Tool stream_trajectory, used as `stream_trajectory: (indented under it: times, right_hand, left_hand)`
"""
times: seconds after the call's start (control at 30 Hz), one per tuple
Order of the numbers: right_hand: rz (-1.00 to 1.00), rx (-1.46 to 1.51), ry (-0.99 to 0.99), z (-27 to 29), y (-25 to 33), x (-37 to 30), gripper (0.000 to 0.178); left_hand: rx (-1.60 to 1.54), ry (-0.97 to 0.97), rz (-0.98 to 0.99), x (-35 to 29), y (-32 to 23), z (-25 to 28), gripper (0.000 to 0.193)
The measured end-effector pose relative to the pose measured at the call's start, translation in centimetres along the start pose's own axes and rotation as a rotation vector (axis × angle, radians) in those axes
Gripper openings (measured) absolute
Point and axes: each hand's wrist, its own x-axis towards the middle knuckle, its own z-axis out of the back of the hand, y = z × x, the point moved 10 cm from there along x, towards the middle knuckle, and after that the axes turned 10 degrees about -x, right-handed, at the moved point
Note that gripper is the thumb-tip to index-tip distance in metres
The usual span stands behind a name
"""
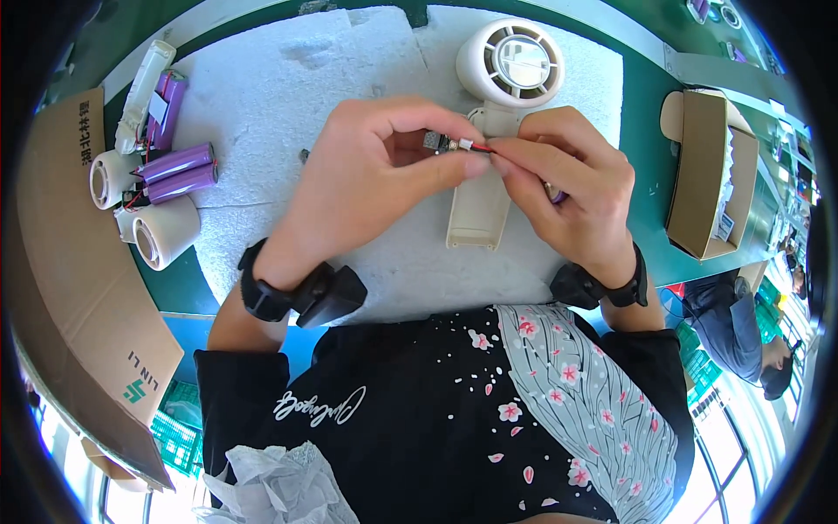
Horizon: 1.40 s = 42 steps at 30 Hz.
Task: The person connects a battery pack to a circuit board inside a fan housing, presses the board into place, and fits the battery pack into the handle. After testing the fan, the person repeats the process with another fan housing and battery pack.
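My left hand [367, 166] pinches a small circuit board [434, 141] between thumb and forefinger. On the board's right end sits a white plug connector [465, 144], from which red and black wires [482, 148] run. My right hand [580, 175] is closed on these wires with its fingertips, close to the connector. Part of a small purple cylinder [556, 194] shows under the right fingers; the rest is hidden. Beneath both hands lies a cream handheld fan, its round head [511, 63] at the far side and its long, open handle shell [477, 214] toward me.
White foam sheeting [262, 122] covers the green table. At left are purple battery cells [179, 173], cream fan housings [166, 231] and a large cardboard box [74, 262]. An open carton [711, 175] stands at right. Crumpled white paper [279, 485] lies near my lap; another person [738, 327] is beyond.
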Motion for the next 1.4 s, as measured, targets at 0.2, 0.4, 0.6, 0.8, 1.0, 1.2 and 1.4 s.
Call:
stream_trajectory:
  times: [0.2, 0.4, 0.6, 0.8, 1.0, 1.2, 1.4]
  right_hand:
    - [0.011, 0.076, 0.014, 0.2, -0.2, 0.0, 0.021]
    - [0.017, 0.092, 0.036, -0.3, -0.1, 0.0, 0.022]
    - [-0.008, 0.076, 0.045, -0.6, -0.2, 0.0, 0.020]
    - [0.018, 0.072, 0.027, -0.3, 0.0, 0.1, 0.019]
    - [0.014, 0.059, 0.034, -0.4, 0.0, 0.1, 0.019]
    - [0.032, 0.022, 0.035, -0.3, 0.2, -0.1, 0.019]
    - [0.046, 0.050, 0.056, -0.3, 0.4, 0.0, 0.016]
  left_hand:
    - [-0.219, 0.032, 0.004, 0.1, -0.1, 0.0, 0.034]
    - [-0.234, 0.083, 0.017, 0.1, -0.1, -0.3, 0.038]
    - [-0.264, 0.066, 0.008, 0.1, -0.1, 0.0, 0.037]
    - [-0.253, 0.058, -0.020, 0.4, -0.3, 0.1, 0.034]
    - [-0.186, 0.066, -0.020, 0.5, -0.3, 0.1, 0.040]
    - [-0.102, 0.017, -0.069, 0.2, -0.7, 0.2, 0.038]
    - [0.029, -0.042, -0.162, -0.2, -1.6, 0.3, 0.038]
